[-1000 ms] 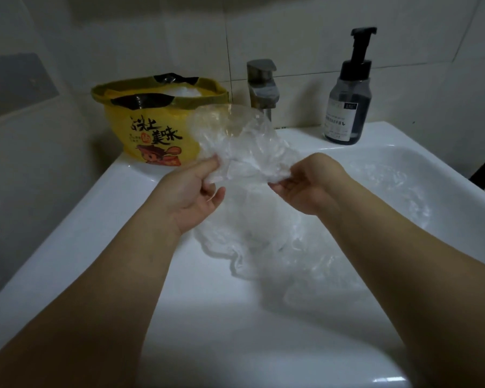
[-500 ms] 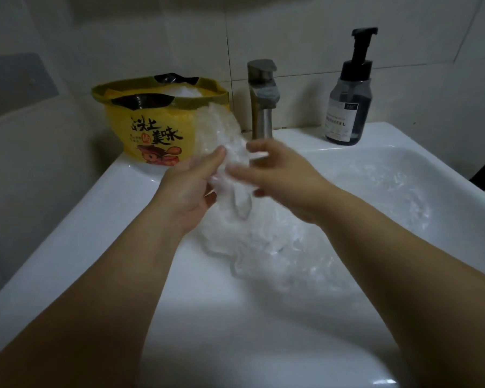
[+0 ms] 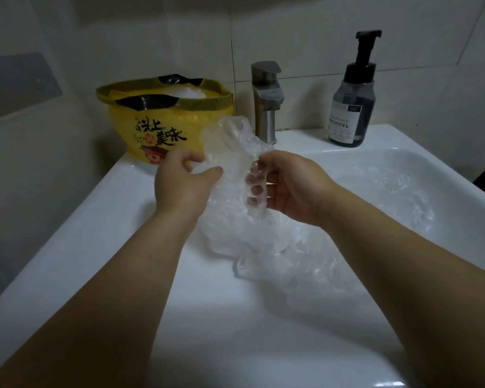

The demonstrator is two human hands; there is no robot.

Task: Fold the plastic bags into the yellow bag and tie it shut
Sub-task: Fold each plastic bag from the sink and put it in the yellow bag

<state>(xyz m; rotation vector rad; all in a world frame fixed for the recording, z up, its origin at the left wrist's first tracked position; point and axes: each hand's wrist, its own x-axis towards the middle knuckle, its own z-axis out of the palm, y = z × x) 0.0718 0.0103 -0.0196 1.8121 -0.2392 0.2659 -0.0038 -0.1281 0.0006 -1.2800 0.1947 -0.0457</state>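
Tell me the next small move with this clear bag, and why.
Probably fold the crumpled clear plastic bag over on itself: left hand and right hand both grip it, but its lower part trails loose into the white sink, too bulky for the open yellow plastic bag behind.

One yellow printed plastic bag (image 3: pixel 163 130). One crumpled clear plastic bag (image 3: pixel 233 152) raised, and a clear plastic heap (image 3: pixel 291 247) too tangled to count. Two hands: left hand (image 3: pixel 179 183), right hand (image 3: pixel 291 186). One steel tap (image 3: pixel 266 102), one dark pump bottle (image 3: pixel 353 107), one white ceramic sink (image 3: pixel 95 219).
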